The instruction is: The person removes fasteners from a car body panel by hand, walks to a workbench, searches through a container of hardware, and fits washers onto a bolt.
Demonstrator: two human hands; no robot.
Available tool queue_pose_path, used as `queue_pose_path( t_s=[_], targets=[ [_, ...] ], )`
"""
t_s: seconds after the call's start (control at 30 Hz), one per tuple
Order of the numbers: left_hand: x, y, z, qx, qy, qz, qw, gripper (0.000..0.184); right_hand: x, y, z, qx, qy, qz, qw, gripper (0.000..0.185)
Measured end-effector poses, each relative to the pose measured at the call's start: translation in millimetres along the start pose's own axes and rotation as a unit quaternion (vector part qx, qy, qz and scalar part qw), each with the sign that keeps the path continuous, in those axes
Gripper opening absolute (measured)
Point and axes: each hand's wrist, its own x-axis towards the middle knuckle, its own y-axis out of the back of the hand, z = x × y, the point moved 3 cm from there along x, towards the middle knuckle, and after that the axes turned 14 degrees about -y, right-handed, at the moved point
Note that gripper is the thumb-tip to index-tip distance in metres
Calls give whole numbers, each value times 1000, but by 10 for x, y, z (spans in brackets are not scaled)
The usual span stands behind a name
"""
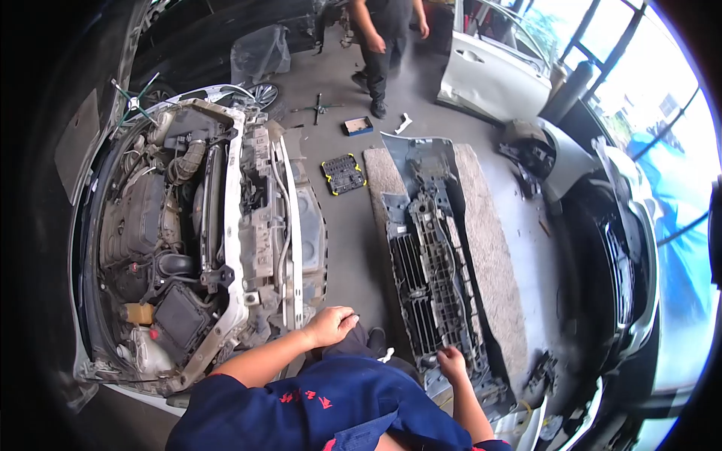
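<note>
Loosely, left fingers (348,322) curl together; whether right fingers (450,353) grip the grille (423,310) is unclear.

The engine bay (139,214) lies left of the fingers of the left hand (329,325); straight ahead of them, on the floor, lies a tool case (344,174), with a box (361,131) beyond it and a cross wrench (319,110) left of the box. The right hand's (453,367) fingers are over the near end of a grille assembly (432,263), which stretches ahead of them between strips of mat (492,252). Well right of these fingers lies a bumper (645,225); far ahead, a car door (489,84).
</note>
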Motion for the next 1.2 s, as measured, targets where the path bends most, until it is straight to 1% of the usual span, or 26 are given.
queue_pose_path(
  t_s=[0.07,0.13,0.17,0.2,0.27,0.3,0.33,0.4,0.43,0.47,0.57,0.6,0.67,0.7,0.73,0.8,0.83,0.87,0.9,0.93,0.97,1.03,1.07,1.13,1.17,1.2],
  targets=[
    [468,138,-19,-71,14,28,997,37,-117,-24,-1825,9,78,-97,992,29],
    [950,351,-121,-129,50,21,990,37,-230,-288,-3137,94,168,-223,956,30],
    [1186,492,-247,-140,75,-27,987,37,-330,-378,-3764,71,224,-258,937,33],
    [1411,618,-374,-150,47,-8,988,35,-375,-507,-4251,48,278,-292,914,36],
    [1859,882,-599,-170,-12,31,985,34,-186,-801,-4948,29,351,-310,883,34],
    [2056,1068,-682,-246,-9,38,968,34,-106,-868,-5318,-57,390,-274,877,30],
    [2253,1293,-819,-242,1,26,970,34,-2,-961,-5616,-44,392,-251,884,26],
    [2549,1785,-906,-236,33,3,971,34,354,-1155,-6060,5,381,-317,869,15],
    [2705,2004,-906,-256,37,20,966,35,483,-1224,-6283,54,284,-405,867,15],
    [2858,2249,-1001,-237,32,-43,970,37,549,-1236,-6596,49,258,-438,860,19],
    [3296,2624,-1233,-329,95,-6,940,34,1051,-1383,-7119,79,199,-494,843,16],
    [3468,2762,-1278,-322,81,8,943,36,1211,-1414,-7284,82,188,-493,846,15],
    [3735,2974,-1465,-429,128,52,893,39,1412,-1461,-7690,195,168,-465,847,14],
    [3919,3085,-1567,-501,125,118,848,39,1700,-1513,-7744,191,128,-421,878,16],
    [4091,3166,-1670,-569,123,185,792,39,1982,-1567,-7830,202,116,-420,877,19],
    [4396,3456,-1834,-639,114,254,717,45,2392,-1641,-8081,218,108,-429,870,17],
    [4511,3600,-1887,-655,107,286,691,48,2538,-1645,-8201,195,108,-417,881,16],
    [4611,3733,-1941,-667,100,317,667,51,2670,-1650,-8311,194,50,-428,881,17],
    [4717,3877,-1960,-656,75,325,677,55,2772,-1647,-8485,181,55,-434,881,17],
    [4811,3991,-1951,-667,63,326,667,58,2833,-1622,-8602,173,57,-437,881,18],
    [4890,4057,-1928,-668,66,325,666,60,2903,-1612,-8712,178,34,-427,886,26],
    [5143,4214,-2071,-676,54,308,667,65,3175,-1608,-8865,200,38,-389,899,29],
    [5263,4222,-2131,-672,66,299,674,66,3249,-1592,-8854,208,32,-371,905,31],
    [5479,4273,-2265,-659,81,291,689,67,3393,-1541,-8847,277,-17,-360,891,35],
    [5595,4307,-2314,-692,65,265,668,60,3436,-1510,-8846,299,-25,-358,884,35],
    [5679,4328,-2375,-686,74,258,676,59,3464,-1486,-8829,321,-29,-354,878,34]
  ],
)
